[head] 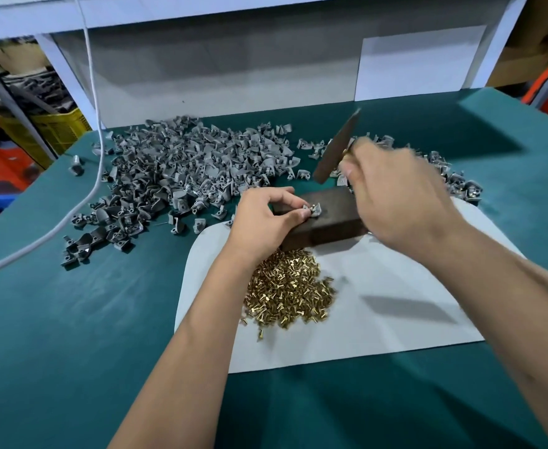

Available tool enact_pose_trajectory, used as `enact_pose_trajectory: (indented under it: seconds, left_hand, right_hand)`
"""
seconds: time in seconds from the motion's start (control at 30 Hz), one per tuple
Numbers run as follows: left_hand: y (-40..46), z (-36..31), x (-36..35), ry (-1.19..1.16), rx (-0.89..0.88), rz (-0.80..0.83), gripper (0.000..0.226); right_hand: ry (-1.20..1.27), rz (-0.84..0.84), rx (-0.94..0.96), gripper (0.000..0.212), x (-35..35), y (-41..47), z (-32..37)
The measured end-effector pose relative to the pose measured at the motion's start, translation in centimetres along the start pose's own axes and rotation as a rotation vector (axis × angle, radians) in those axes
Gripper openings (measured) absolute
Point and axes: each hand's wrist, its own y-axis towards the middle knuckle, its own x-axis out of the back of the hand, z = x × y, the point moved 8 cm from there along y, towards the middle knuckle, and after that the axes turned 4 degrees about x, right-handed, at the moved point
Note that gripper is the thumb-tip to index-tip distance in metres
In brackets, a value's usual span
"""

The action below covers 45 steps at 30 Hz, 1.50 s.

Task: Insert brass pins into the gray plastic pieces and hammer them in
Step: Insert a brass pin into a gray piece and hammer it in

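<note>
My left hand (267, 213) pinches the gray piece (313, 210) on the block (324, 222); my right hand (395, 196) grips the hammer (337, 147), which should strike squarely, clear of my fingertips.

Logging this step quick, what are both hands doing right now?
Left hand: pinching a gray plastic piece on the block.
Right hand: gripping the raised hammer.

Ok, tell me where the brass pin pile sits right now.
In the head view, the brass pin pile lies on the white sheet, just in front of the dark block, beneath the left forearm and between both arms.
</note>
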Motion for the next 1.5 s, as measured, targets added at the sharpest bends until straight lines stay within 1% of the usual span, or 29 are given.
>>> enact_pose_trajectory:
  seconds: [0.07,0.1,0.13,0.17,0.23,0.27,0.3,0.37,0.4,0.43,0.5,0.53,0.6,0.67,0.73,0.8,0.97,1.03,1.1,1.17,1.2,1.23,1.3,1.33,1.43,1.5]
  left_hand:
    - [0.0,0.1,0.0,-0.035,0.020,0.007,0.016]
    - [0.0,0.1,0.0,-0.038,0.021,0.010,0.017]
    - [0.0,0.1,-0.1,-0.033,0.019,0.009,0.017]
    - [0.0,0.1,0.0,-0.027,0.015,0.008,0.016]
    - [-0.1,0.1,0.0,-0.018,0.011,0.009,0.013]
    - [0.0,0.1,0.0,-0.014,0.010,0.008,0.012]
    - [0.0,0.1,0.0,-0.015,0.010,0.009,0.012]
    - [-0.1,0.1,-0.1,-0.038,0.015,0.015,0.014]
    - [-0.2,0.0,-0.1,-0.040,0.014,0.010,0.014]
    - [-0.3,-0.1,0.0,-0.028,0.006,-0.006,0.014]
    - [-0.3,-0.2,0.0,0.029,-0.011,-0.029,0.011]
    - [-0.2,-0.1,0.1,0.046,-0.012,-0.038,0.010]
    - [-0.1,0.0,0.1,0.036,0.002,-0.040,0.007]
    - [-0.1,0.2,0.0,-0.005,0.026,-0.021,0.006]
    - [-0.1,0.3,-0.1,-0.049,0.043,-0.007,0.006]
    - [-0.2,0.4,-0.1,-0.089,0.063,0.004,0.006]
    - [-0.4,0.1,-0.2,-0.098,0.059,0.018,0.009]
    - [-0.4,0.0,-0.3,-0.097,0.044,0.020,0.010]
    - [-0.4,-0.2,-0.3,-0.080,0.027,0.016,0.009]
    - [-0.4,-0.4,-0.3,-0.071,0.015,0.016,0.008]
    - [-0.5,-0.5,-0.3,-0.068,0.008,0.018,0.008]
    - [-0.5,-0.7,-0.3,-0.061,-0.002,0.021,0.008]
    - [-0.6,-1.0,-0.4,-0.052,-0.023,0.026,0.008]
    - [-0.7,-1.2,-0.4,-0.058,-0.032,0.029,0.007]
    - [-0.9,-1.6,-0.5,-0.064,-0.054,0.027,0.010]
    - [-0.7,-1.5,-0.4,-0.076,-0.045,-0.012,0.011]
  right_hand:
    - [-0.042,0.149,0.015,0.024,-1.9,-0.2,0.6]
    - [-0.075,0.198,0.014,0.024,-2.3,-0.3,0.4]
    - [-0.099,0.198,0.017,0.023,-2.2,-0.1,0.2]
    - [-0.119,0.156,0.031,0.023,-1.6,0.2,0.2]
    - [-0.070,-0.038,0.049,0.021,0.1,0.4,0.2]
    - [-0.047,-0.096,0.050,0.018,0.5,0.3,0.4]
    - [-0.058,-0.077,0.047,0.015,0.0,0.3,0.6]
    - [-0.071,0.081,0.007,0.015,-2.2,-0.1,0.1]
    - [-0.041,0.132,-0.023,0.017,-2.8,-0.4,-0.4]
    - [-0.009,0.140,-0.035,0.019,-2.8,-0.5,-0.9]
    - [0.049,0.109,0.015,0.019,-2.0,-0.6,-1.6]
    - [0.105,0.124,0.041,0.020,-1.7,-0.7,-2.0]
    - [0.280,0.236,0.076,0.017,-1.5,-1.0,-2.5]
    - [0.367,0.406,0.112,0.011,-2.0,-1.8,-2.6]
    - [0.359,0.565,0.106,0.014,-3.2,-3.0,-2.9]
    - [0.276,0.616,0.095,0.018,-4.3,-4.0,-3.1]
    - [0.121,0.587,0.102,0.021,-4.7,-4.3,-3.3]
    - [0.132,0.567,0.100,0.017,-4.3,-3.8,-3.6]
    - [0.223,0.450,0.099,0.016,-3.6,-2.8,-3.4]
    - [0.331,0.235,0.091,0.014,-2.9,-1.7,-3.0]
    - [0.381,0.149,0.093,0.013,-2.7,-1.4,-2.5]
    - [0.408,0.099,0.106,0.016,-2.9,-1.2,-1.9]
    - [0.394,0.058,0.158,0.029,-3.6,-1.1,-0.9]
    - [0.368,0.038,0.182,0.031,-3.9,-1.2,-0.6]
    - [0.342,-0.061,0.216,0.021,-3.8,-1.4,-0.7]
    - [0.342,-0.107,0.195,0.018,-3.6,-1.6,-1.0]
